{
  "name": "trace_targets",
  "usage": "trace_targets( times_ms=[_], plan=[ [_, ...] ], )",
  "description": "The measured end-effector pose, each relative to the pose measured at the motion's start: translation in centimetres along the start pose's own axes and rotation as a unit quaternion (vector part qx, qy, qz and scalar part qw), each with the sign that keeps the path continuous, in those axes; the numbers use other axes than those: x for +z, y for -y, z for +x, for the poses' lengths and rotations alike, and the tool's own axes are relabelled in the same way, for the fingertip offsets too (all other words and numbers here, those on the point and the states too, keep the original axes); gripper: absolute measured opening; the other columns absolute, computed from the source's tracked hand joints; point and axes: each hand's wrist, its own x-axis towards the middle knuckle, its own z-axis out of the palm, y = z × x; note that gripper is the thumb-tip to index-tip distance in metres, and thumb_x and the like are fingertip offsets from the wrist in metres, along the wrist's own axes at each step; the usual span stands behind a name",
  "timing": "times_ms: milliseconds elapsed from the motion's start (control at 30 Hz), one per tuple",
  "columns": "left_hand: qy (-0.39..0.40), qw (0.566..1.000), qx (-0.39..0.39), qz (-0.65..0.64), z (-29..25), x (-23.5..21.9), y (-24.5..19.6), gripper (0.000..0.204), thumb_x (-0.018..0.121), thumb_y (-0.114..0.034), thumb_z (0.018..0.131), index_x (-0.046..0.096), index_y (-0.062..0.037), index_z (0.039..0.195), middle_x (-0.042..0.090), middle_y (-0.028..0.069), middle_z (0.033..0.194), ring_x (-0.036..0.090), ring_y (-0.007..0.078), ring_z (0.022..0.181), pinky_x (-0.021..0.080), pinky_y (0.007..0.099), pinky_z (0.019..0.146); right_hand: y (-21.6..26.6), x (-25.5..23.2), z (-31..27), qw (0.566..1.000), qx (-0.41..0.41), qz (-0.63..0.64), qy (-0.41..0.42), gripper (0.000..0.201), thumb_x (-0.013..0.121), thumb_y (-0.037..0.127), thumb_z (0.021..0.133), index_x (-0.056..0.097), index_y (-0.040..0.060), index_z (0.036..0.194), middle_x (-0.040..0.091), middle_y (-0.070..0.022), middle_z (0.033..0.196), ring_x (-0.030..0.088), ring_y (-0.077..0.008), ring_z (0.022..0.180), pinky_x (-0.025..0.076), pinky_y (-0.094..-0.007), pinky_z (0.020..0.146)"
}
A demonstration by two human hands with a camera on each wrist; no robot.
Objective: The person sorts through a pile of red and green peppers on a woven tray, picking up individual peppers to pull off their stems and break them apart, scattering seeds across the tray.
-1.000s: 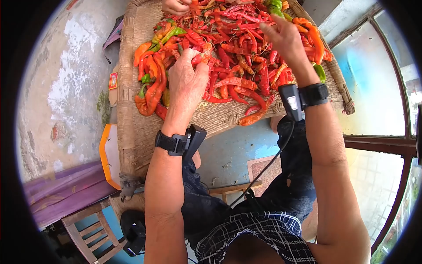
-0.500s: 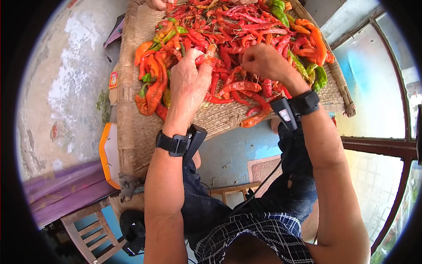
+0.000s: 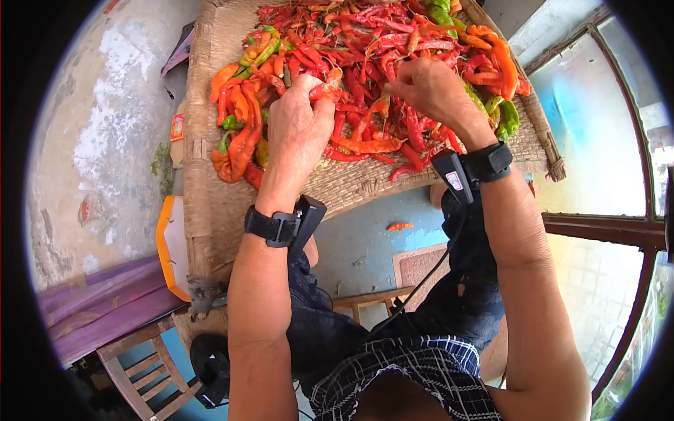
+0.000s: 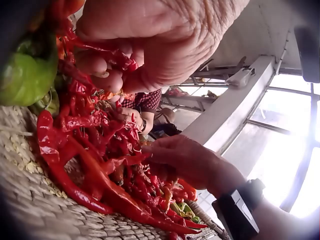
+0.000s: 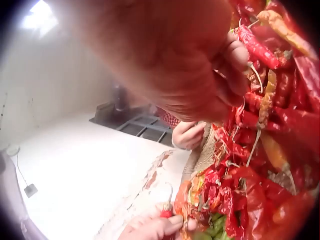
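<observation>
My left hand point(image 3: 302, 126) is over the left part of a heap of red chili peppers point(image 3: 400, 35), pinching a red chili pepper point(image 4: 117, 57) between thumb and fingertips. In the right wrist view, a pale curved stem rises from the chili in that hand. My right hand point(image 3: 439, 95) is a short way to the right, low over the heap. Its fingers are bent, with thumb and fingertips meeting at the upper end of an orange-red chili pepper point(image 3: 375, 112). The back of the hand covers part of that grip.
A woven mat point(image 3: 210, 203) bears the heap, with green peppers point(image 3: 509, 119) at its right. One chili point(image 3: 400, 226) lies on the blue floor. Another person's hand point(image 4: 132, 117) works at the far side. A wall stands left, a framed window point(image 3: 597, 126) right.
My right hand has come from the heap's right side to its middle and closed on a chili. A chili from the mat's front edge is now on the floor. My left hand stays almost in place.
</observation>
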Motion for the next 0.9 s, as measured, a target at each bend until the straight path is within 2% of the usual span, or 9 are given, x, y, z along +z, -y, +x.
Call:
trace_targets(
  times_ms=[67,133,200,400,533,667,733,767,900],
  plan=[
    [-0.049,0.994,0.088,0.039,0.3,0.5,0.9,0.026,0.056,-0.017,0.08,0.059,-0.0022,0.101,0.064,0.0237,0.083,0.063,0.0396,0.082,0.05,0.044,0.072,0.9,0.0,-1.2,0.986,-0.005,-0.161,0.028,0.03,0.068,0.035,0.077,0.067,0.0059,0.083,0.065,-0.0181,0.078,0.064,-0.0358,0.078,0.052,-0.0445,0.069],
    [-0.023,0.997,0.063,0.024,0.4,0.5,1.0,0.026,0.056,-0.019,0.08,0.06,-0.0023,0.1,0.064,0.0245,0.083,0.062,0.0399,0.083,0.05,0.043,0.072,0.1,1.1,-2.2,0.982,-0.017,-0.173,0.08,0.034,0.069,0.036,0.076,0.066,0.0038,0.086,0.064,-0.0172,0.078,0.064,-0.0359,0.08,0.051,-0.045,0.068],
    [0.006,0.999,0.03,0.015,0.1,0.1,0.3,0.027,0.056,-0.015,0.078,0.06,0.0001,0.1,0.065,0.0157,0.083,0.062,0.0216,0.077,0.048,0.0329,0.072,0.4,1.1,-2.7,0.977,-0.048,-0.185,0.099,0.036,0.069,0.037,0.075,0.065,0.0037,0.088,0.065,-0.0168,0.08,0.064,-0.0343,0.084,0.051,-0.045,0.068],
    [0.011,0.999,0.032,0.034,0.2,0.0,-0.2,0.028,0.055,-0.015,0.079,0.059,0.001,0.102,0.065,0.0172,0.085,0.064,0.0249,0.08,0.048,0.0344,0.074,-0.7,-0.2,-1.7,0.989,-0.022,-0.078,0.125,0.017,0.067,0.016,0.07,0.066,0.0033,0.082,0.066,-0.0146,0.078,0.065,-0.0299,0.077,0.051,-0.04,0.067],
    [0.035,0.999,0.006,0.019,0.0,0.0,-0.6,0.027,0.054,-0.014,0.08,0.058,0.0014,0.102,0.065,0.019,0.089,0.064,0.0294,0.085,0.048,0.036,0.076,-0.3,-3.2,-1.6,0.976,-0.012,0.164,0.146,0.016,0.069,0.011,0.072,0.065,0.003,0.086,0.064,-0.0059,0.071,0.061,-0.0144,0.067,0.049,-0.0281,0.061],
    [0.003,0.998,0.059,0.021,0.0,0.4,-0.4,0.022,0.055,-0.015,0.08,0.059,-0.0004,0.096,0.064,0.0231,0.082,0.063,0.0388,0.079,0.048,0.0434,0.069,-0.2,-5.5,-1.6,0.948,0.019,0.296,0.119,0.007,0.065,0.012,0.086,0.063,0.0049,0.088,0.061,0.0032,0.071,0.055,-0.002,0.064,0.045,-0.0198,0.057],
    [-0.006,0.997,0.072,0.02,0.1,0.3,-0.5,0.021,0.056,-0.015,0.08,0.059,-0.0004,0.096,0.064,0.0231,0.083,0.063,0.0385,0.08,0.049,0.0431,0.07,0.6,-6.0,-0.5,0.911,-0.041,0.41,-0.02,0.011,0.064,0.015,0.087,0.064,0.0044,0.09,0.062,0.002,0.076,0.057,-0.0037,0.068,0.047,-0.0204,0.062],
    [-0.006,0.997,0.071,0.018,0.1,0.2,-0.6,0.021,0.056,-0.016,0.081,0.06,-0.001,0.096,0.064,0.0228,0.084,0.063,0.0385,0.081,0.049,0.0427,0.071,0.9,-5.9,-1.1,0.908,0.021,0.409,-0.089,0.049,0.062,0.024,0.09,0.044,0.0071,0.132,0.061,-0.0099,0.093,0.059,-0.0154,0.086,0.048,-0.0245,0.074],
    [-0.019,0.993,0.106,0.042,0.8,0.5,1.0,0.02,0.056,-0.018,0.081,0.061,-0.0034,0.095,0.065,0.0213,0.087,0.063,0.0384,0.084,0.05,0.0424,0.073,1.4,-5.2,-2.0,0.968,-0.046,0.193,-0.151,0.042,0.061,0.019,0.09,0.047,-0.0009,0.125,0.06,-0.0059,0.087,0.056,-0.0122,0.071,0.048,-0.0252,0.061]
  ],
)
